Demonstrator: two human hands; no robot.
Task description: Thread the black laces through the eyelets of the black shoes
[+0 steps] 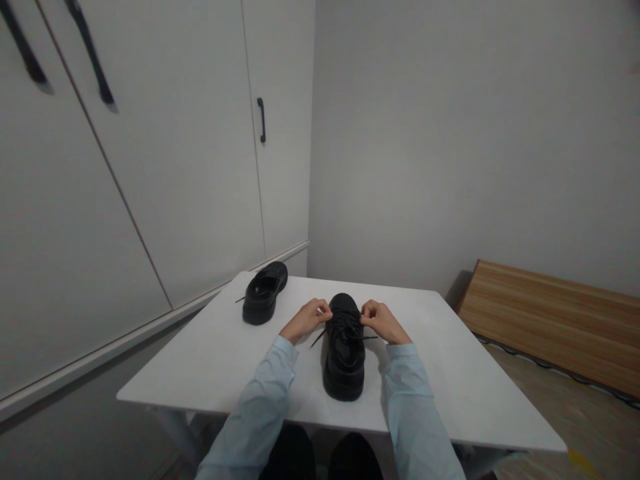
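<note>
A black lace-up shoe (344, 373) stands upright on the white table in front of me, its toe pointing away. Its black shoelace (345, 319) runs across the tongue, and loose ends stick out on both sides. On the shoe's left side, my left hand (311, 317) is closed in a pinch at the lace. Opposite it, my right hand (380, 320) pinches the lace at the right edge. The fingertips are small in view, so the exact bit of lace in each is hard to make out.
A second black shoe (260, 300) stands at the table's far left, a lace end sticking out. The white table (450, 373) meets white cabinets (200, 167) on the left. A wooden board (550, 320) leans at the right, with a cable along its foot.
</note>
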